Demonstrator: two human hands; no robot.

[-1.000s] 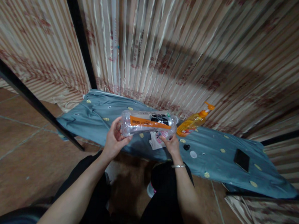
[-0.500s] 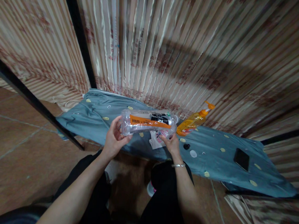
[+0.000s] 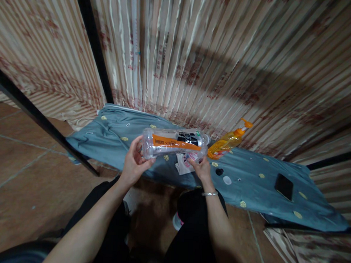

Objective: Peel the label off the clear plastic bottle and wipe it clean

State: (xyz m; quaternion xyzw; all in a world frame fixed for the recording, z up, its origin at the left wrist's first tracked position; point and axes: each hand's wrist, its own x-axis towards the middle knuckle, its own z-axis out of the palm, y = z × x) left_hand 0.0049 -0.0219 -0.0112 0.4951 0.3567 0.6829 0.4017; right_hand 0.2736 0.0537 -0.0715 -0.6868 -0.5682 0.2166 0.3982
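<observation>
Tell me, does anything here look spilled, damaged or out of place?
Nothing looks spilled or damaged. Mildly odd: the clear bottle is held sideways rather than upright, and a small black piece and a white disc lie loose on the blue-grey cloth, fitted to nothing.

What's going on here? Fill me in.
A person holds a clear plastic bottle sideways in both hands, the left hand at its base and the right hand near its neck. It is over a blue-green cloth. To the bottle's right is an orange pump bottle; nearer the person are a small black item and a white disc. A dark, phone-like slab lies farther right.
</observation>
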